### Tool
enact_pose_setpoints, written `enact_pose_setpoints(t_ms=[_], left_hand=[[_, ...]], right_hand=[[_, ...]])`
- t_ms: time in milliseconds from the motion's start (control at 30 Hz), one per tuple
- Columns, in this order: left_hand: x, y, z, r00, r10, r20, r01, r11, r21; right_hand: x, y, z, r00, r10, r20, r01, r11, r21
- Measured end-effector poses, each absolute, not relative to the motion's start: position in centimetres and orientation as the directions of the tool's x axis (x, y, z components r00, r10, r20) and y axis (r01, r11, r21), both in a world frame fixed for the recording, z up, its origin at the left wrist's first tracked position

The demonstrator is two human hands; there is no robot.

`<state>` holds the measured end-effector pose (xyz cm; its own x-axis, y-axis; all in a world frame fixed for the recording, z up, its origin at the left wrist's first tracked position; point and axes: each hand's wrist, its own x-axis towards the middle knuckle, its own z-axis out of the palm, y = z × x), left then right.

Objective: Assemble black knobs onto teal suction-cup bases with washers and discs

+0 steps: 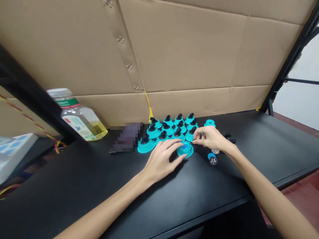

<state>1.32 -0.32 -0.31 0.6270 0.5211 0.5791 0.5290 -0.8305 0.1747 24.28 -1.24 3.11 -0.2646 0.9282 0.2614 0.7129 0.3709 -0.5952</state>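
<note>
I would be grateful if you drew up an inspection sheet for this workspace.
Surface: black tabletop, its visible part looks dry.
Job's things: rows of turquoise bases with black tops; one blue-centred base without a black top; turquoise ring behind the right hand; blue disc and clear disc nearer the front edge.
Clutter: bottle of yellow liquid; dark pixelated object.
Hands: left hand reaches around the blue-centred base; right hand's fingertips together, contents unclear.
Cables: red-and-yellow strand at left; cord or wire, unclear.
Surroundings: cardboard panel behind, black frame at right.
</note>
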Motion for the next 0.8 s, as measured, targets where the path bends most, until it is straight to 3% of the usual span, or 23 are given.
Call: enact_pose_setpoints(t_ms=[267,467,800], left_hand=[[1.3,-0.3,-0.5,0.602,0.51,0.615,0.536,-0.829,0.162],[1.2,-0.3,-0.6,0.586,0.538,0.606,0.559,-0.81,0.18],[1.3,-0.4,-0.4,0.622,0.572,0.535,0.552,-0.805,0.218]], right_hand=[[22.8,-1.2,2.4,-0.257,0.877,0.407,0.614,0.473,-0.632],[22.1,-1.0,1.8,-0.287,0.895,0.342,0.619,0.446,-0.647],[20.8,-1.5,2.3,-0.188,0.931,0.313,0.691,0.352,-0.632]])
